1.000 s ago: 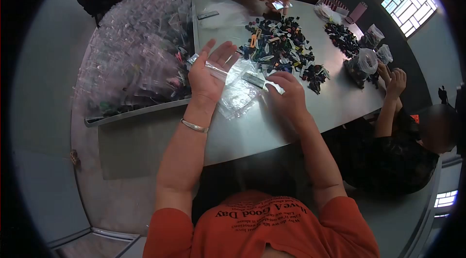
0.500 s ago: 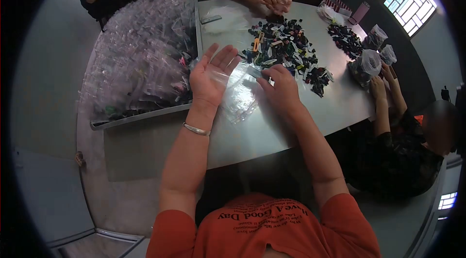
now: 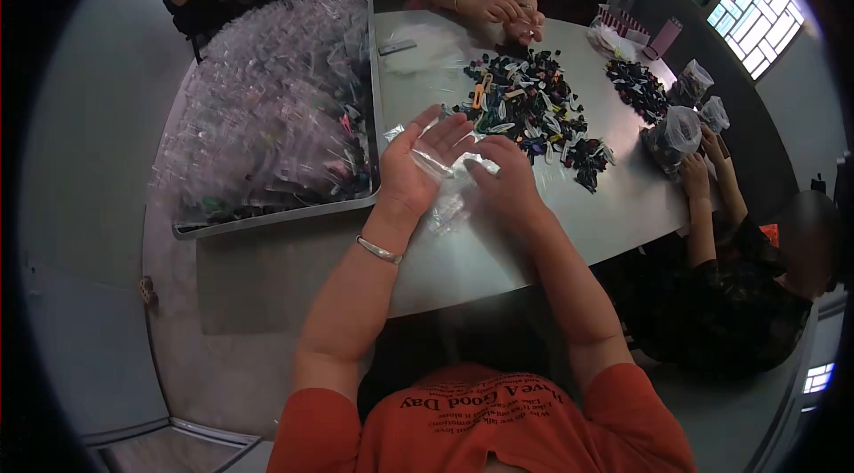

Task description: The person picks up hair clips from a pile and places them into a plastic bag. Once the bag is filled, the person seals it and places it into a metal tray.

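My left hand (image 3: 416,166) is palm up at the middle of the table (image 3: 578,206), with a clear plastic bag (image 3: 431,164) lying across its palm under the thumb. Close on its right, my right hand (image 3: 507,175) has its fingers bent toward the bag; whatever is between them is too blurred to make out. Below and between both hands, more clear bags (image 3: 449,211) lie on the shiny tabletop. A pile of small dark and coloured clips (image 3: 525,100) spreads just beyond my hands.
A large grey tray (image 3: 375,100) heaped with filled clear bags stands at the left. Across the table a person's hands (image 3: 516,15) hold something small. Another person's hands (image 3: 703,166) are by filled bags (image 3: 672,140) at the right. A flat grey strip (image 3: 398,47) lies beyond.
My left hand has moved right and slightly down, closer to my right hand. The grey flat piece by my right fingers no longer shows clearly. The whole view has shifted slightly.
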A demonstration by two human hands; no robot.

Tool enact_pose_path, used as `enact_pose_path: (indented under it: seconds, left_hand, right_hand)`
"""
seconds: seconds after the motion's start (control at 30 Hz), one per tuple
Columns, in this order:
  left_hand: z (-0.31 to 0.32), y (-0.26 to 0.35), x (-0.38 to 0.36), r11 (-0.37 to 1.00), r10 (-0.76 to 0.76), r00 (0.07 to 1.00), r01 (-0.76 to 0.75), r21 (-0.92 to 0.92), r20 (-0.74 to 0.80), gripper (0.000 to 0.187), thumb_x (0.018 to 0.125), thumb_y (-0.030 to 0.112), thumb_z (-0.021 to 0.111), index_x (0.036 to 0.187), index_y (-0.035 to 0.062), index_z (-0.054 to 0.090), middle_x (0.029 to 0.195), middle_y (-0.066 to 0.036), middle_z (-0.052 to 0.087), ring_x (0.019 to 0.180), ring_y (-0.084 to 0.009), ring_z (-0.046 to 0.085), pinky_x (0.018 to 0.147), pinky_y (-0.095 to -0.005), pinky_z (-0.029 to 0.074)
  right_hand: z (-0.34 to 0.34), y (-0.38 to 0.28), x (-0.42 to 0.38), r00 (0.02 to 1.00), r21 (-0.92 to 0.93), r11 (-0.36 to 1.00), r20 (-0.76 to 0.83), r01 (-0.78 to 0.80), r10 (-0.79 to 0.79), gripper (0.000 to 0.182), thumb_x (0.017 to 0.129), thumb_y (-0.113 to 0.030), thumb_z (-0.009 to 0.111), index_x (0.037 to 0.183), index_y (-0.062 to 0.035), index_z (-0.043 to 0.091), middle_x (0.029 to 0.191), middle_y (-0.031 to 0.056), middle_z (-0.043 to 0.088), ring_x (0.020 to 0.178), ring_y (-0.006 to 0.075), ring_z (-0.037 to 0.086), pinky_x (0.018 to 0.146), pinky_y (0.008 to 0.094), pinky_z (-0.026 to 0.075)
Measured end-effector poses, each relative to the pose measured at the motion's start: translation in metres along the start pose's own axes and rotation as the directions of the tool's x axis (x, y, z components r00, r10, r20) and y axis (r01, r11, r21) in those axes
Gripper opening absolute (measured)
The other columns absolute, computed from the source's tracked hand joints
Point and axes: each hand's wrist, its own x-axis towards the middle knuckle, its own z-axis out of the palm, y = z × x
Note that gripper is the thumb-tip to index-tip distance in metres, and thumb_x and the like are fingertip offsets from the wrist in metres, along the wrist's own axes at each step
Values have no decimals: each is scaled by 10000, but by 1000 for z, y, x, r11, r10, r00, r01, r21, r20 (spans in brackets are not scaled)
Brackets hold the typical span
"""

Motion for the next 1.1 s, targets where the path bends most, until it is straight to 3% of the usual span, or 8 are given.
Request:
enact_pose_path:
  seconds: [0.13, 0.27, 0.37, 0.53, 0.6, 0.93, 1.0, 1.1]
  left_hand:
    - [3, -3, 0, 1000, -11, 999, 10, -14, -38, 381, 947, 180, 322, 1238, -32, 449, 1229, -274, 512, 1155, -396, 502, 1015, -492, 397]
    - [2, -9, -2, 999, -36, 999, 36, 17, -22, 367, 950, 173, 332, 1228, -35, 452, 1218, -266, 523, 1155, -380, 506, 1016, -479, 402]
    - [3, -16, -3, 996, -58, 998, 57, 69, 2, 344, 957, 189, 354, 1210, -21, 457, 1190, -256, 543, 1138, -356, 521, 1003, -458, 404]
    - [1, -22, -5, 984, -150, 989, 150, 96, 0, 326, 966, 221, 376, 1185, 0, 473, 1174, -229, 564, 1111, -315, 541, 987, -424, 397]
    - [-5, -24, -5, 962, -269, 945, 273, 5, 183, 374, 968, 231, 398, 1252, -4, 462, 1191, -197, 562, 1106, -287, 542, 993, -398, 394]
    - [2, -27, -6, 978, -175, 982, 182, 99, -72, 278, 964, 176, 391, 1091, -34, 522, 1125, -190, 575, 1069, -300, 561, 937, -406, 437]
    - [-10, -30, -1, 976, -216, 976, 216, 33, -19, 261, 960, 162, 399, 1036, -53, 525, 1134, -199, 567, 1042, -306, 577, 904, -419, 473]
    - [-12, -29, -3, 947, -303, 953, 303, 106, -15, 374, 983, 202, 315, 1205, -46, 486, 1152, -175, 575, 1048, -276, 573, 948, -390, 455]
  right_hand:
    - [-22, -7, -11, 948, 390, 881, -61, -266, 313, 165, 832, -106, 638, 970, -16, 653, 870, 48, 641, 761, 97, 584, 686, 250, 482]
    - [-30, -30, -15, 940, 420, 848, 44, -325, 338, 331, 797, -62, 675, 1108, -5, 578, 866, 37, 646, 782, 81, 597, 701, 223, 486]
    - [-26, -35, -11, 900, 611, 686, 110, -396, 421, 350, 795, -35, 673, 1122, -6, 555, 872, 46, 646, 773, 79, 606, 713, 214, 490]
    - [-20, -25, -8, 891, 643, 656, 95, -395, 444, 342, 804, 14, 658, 1120, 17, 528, 879, 52, 649, 780, 92, 614, 716, 225, 503]
    - [-16, -24, -9, 891, 757, 568, 42, -324, 453, 287, 813, -5, 645, 1076, 20, 534, 846, 53, 647, 763, 88, 616, 710, 225, 503]
    - [-18, -32, -15, 946, 432, 855, -12, -288, 325, 355, 781, -5, 684, 1110, -19, 552, 872, 61, 657, 787, 88, 623, 694, 238, 507]
    - [-20, -28, -18, 986, 284, 951, -71, -122, 148, 381, 751, -8, 704, 1107, -21, 571, 882, 64, 665, 790, 91, 627, 674, 239, 508]
    - [-30, -29, -21, 998, 130, 992, -59, -7, 15, 409, 753, -49, 701, 1146, -47, 586, 843, 75, 665, 760, 160, 651, 679, 279, 515]
